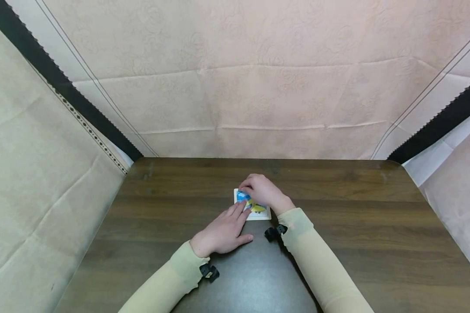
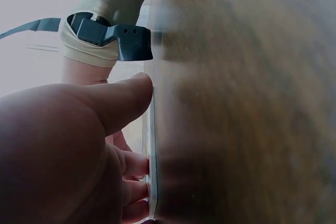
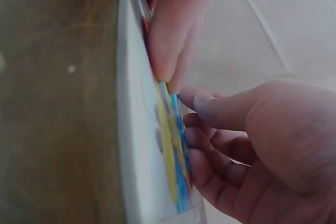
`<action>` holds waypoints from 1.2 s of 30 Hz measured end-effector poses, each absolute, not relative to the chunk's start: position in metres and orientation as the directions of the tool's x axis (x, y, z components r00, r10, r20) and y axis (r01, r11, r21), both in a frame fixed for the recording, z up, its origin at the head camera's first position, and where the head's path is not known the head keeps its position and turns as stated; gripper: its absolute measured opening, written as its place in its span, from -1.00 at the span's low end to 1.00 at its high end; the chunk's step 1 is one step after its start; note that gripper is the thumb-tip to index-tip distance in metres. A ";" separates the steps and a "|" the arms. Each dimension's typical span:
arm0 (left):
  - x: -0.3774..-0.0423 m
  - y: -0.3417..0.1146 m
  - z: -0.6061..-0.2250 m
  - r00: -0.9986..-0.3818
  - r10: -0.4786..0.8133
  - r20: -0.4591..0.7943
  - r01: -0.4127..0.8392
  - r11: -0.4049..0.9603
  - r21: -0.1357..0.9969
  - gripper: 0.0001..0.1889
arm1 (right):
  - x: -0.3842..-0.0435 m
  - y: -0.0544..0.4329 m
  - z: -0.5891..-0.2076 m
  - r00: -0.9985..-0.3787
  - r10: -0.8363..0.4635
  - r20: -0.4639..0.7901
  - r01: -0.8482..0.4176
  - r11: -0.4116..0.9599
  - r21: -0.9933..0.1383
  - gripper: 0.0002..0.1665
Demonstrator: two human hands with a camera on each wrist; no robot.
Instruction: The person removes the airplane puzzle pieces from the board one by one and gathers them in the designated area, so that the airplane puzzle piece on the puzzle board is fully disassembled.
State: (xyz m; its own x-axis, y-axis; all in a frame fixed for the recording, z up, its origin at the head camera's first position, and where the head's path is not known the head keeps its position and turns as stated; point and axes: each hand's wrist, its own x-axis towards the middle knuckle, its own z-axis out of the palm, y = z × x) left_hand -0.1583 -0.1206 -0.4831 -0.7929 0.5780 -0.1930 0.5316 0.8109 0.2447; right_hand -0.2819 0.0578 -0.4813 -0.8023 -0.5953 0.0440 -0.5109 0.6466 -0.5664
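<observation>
Right hand [image 1: 263, 191]: fingers curled, thumb drawn in close to the forefinger, tips down at the far part of a picture board; whether they pinch a loose piece cannot be told. Left hand [image 1: 225, 228]: fingers extended, laid with their tips on the near left part of the same board, thumb spread off to the side, nothing gripped. Picture board [image 1: 264, 216]: one, small, thin, white-bordered, printed in blue and yellow with touches of red seen from the right wrist; lying flat on the table beneath both hands, its picture partly covered by them. Table [image 1: 160, 217]: brown, wood-grained, with a greyish sheen between the forearms. Sleeves: two, pale yellow-green, the left [image 1: 160, 282] and the right [image 1: 321, 256], each reaching the wrist. Wrist cameras: two, black, one at the left cuff [image 1: 209, 272], one at the right [image 1: 274, 233]. Backing cloth [image 1: 258, 95]: pale pinkish, creased, faintly patterned, beyond the far table edge. Side cloths: pale, at left [image 1: 31, 182] and right [image 1: 462, 195]. Dark bands: two, jagged-edged, slanting down toward the far table corners, left [image 1: 70, 91] and right [image 1: 438, 119].
</observation>
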 end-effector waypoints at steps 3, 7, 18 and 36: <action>-0.159 -0.122 -0.484 -0.793 0.580 -0.185 0.533 0.808 0.251 -0.11 | -0.282 0.057 -0.480 -0.795 -0.605 0.047 -0.529 0.652 -0.543 -0.77; -0.160 -0.123 -0.486 -0.793 0.582 -0.178 0.536 0.806 0.250 -0.10 | -0.282 0.054 -0.478 -0.779 -0.624 0.055 -0.562 0.658 -0.501 -0.77; -0.161 -0.121 -0.483 -0.789 0.585 -0.188 0.544 0.807 0.229 -0.11 | -0.284 0.050 -0.481 -0.781 -0.621 0.064 -0.572 0.672 -0.470 -0.75; -0.160 -0.122 -0.489 -0.789 0.587 -0.183 0.543 0.805 0.240 -0.11 | -0.290 0.053 -0.483 -0.796 -0.605 0.012 -0.516 0.668 -0.536 -0.77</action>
State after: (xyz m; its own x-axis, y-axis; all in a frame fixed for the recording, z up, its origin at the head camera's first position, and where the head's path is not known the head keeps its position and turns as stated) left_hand -0.1600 -0.1217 -0.4889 -0.7886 0.5870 -0.1833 0.5431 0.8046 0.2403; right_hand -0.2896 0.0528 -0.4830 -0.7960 -0.6052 0.0123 -0.5161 0.6680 -0.5361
